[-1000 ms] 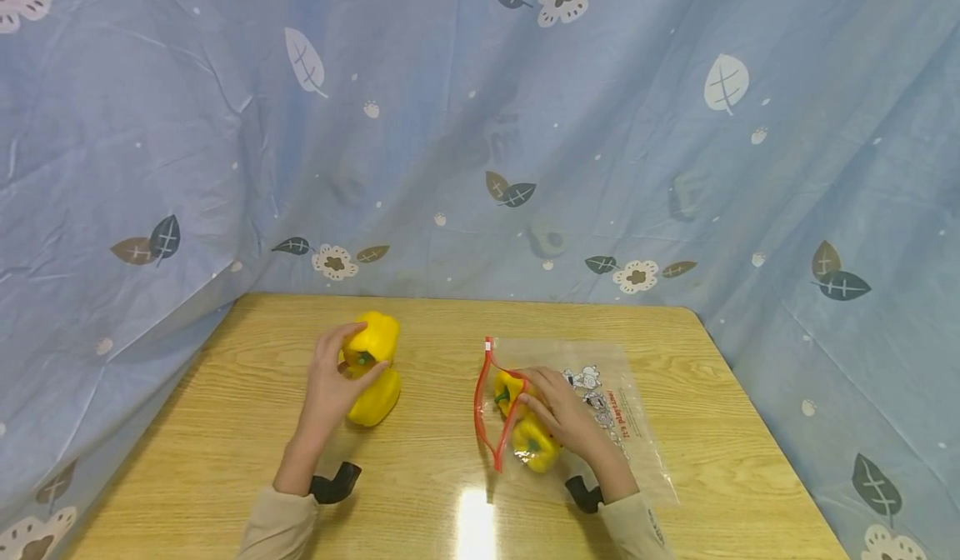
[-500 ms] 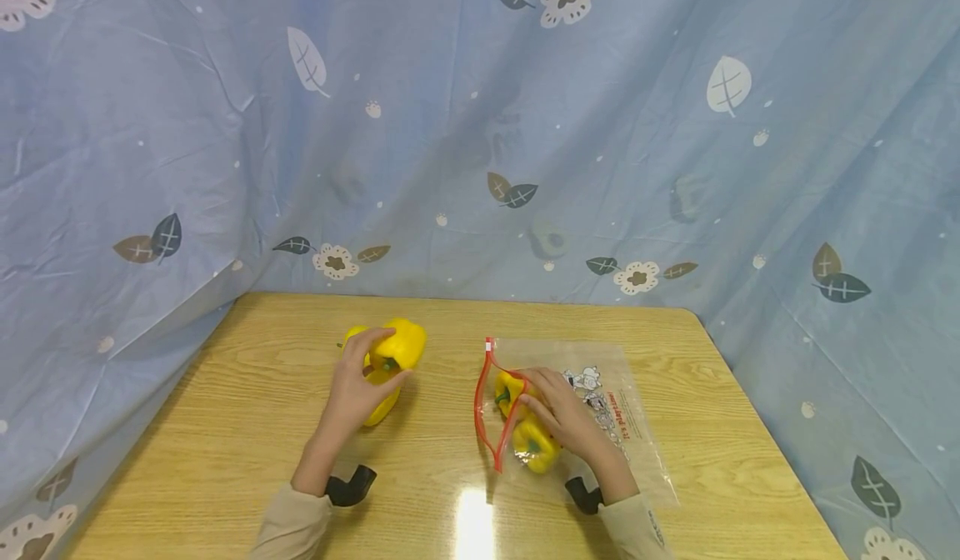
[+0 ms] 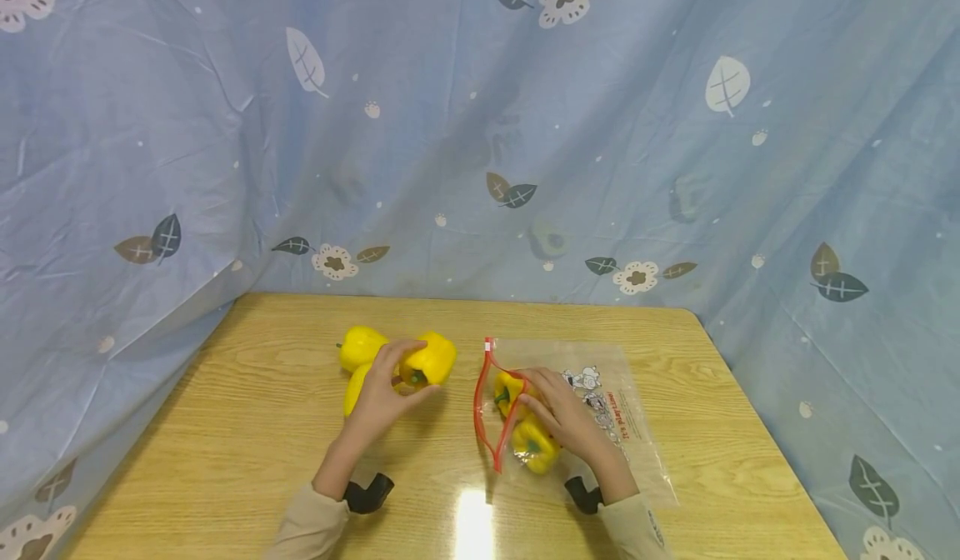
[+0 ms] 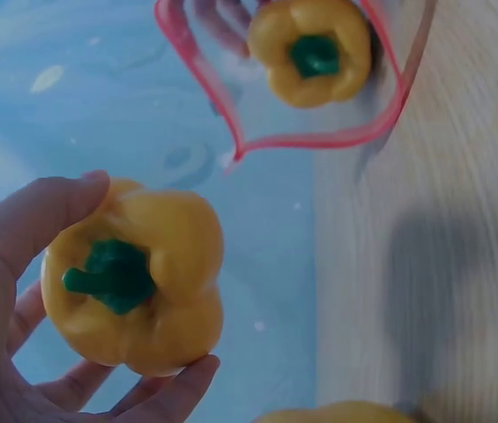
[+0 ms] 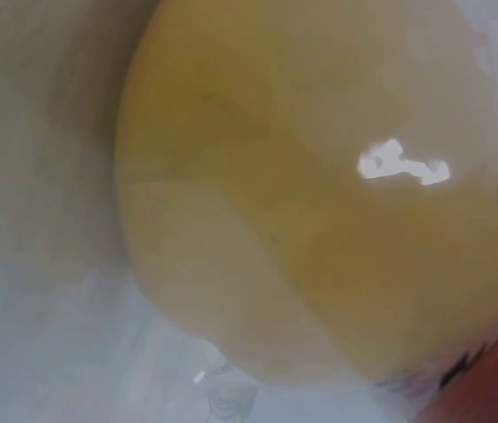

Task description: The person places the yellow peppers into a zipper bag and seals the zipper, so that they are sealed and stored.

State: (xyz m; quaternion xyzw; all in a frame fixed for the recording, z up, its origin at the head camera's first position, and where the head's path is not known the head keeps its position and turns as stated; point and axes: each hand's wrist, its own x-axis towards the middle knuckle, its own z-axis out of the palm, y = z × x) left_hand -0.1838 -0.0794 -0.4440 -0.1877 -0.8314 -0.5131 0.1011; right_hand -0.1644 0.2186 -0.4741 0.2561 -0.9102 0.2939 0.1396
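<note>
My left hand (image 3: pixel 377 408) grips a yellow bell pepper (image 3: pixel 438 356) between thumb and fingers, held above the table left of the bag. Its green stem faces the camera in the left wrist view, where the pepper (image 4: pixel 182 233) fills the grasp. A clear zip bag (image 3: pixel 641 456) with a red-edged mouth lies on its side, mouth gaping left. My right hand (image 3: pixel 566 410) holds the bag's upper red edge. Inside are two yellow peppers, one at the mouth (image 3: pixel 507 383) and one nearer (image 3: pixel 538 452). The right wrist view shows a pepper (image 5: pixel 257 203) blurred behind film.
Two more yellow peppers lie on the wooden table (image 3: pixel 225 427), one at the back left (image 3: pixel 362 347) and one (image 3: pixel 355 390) partly hidden by my left hand. A blue patterned curtain (image 3: pixel 450 127) hangs around the table's back and sides.
My left hand has carried its pepper rightward from the left group toward the bag's mouth, uncovering the peppers behind it. The right hand and bag have stayed put.
</note>
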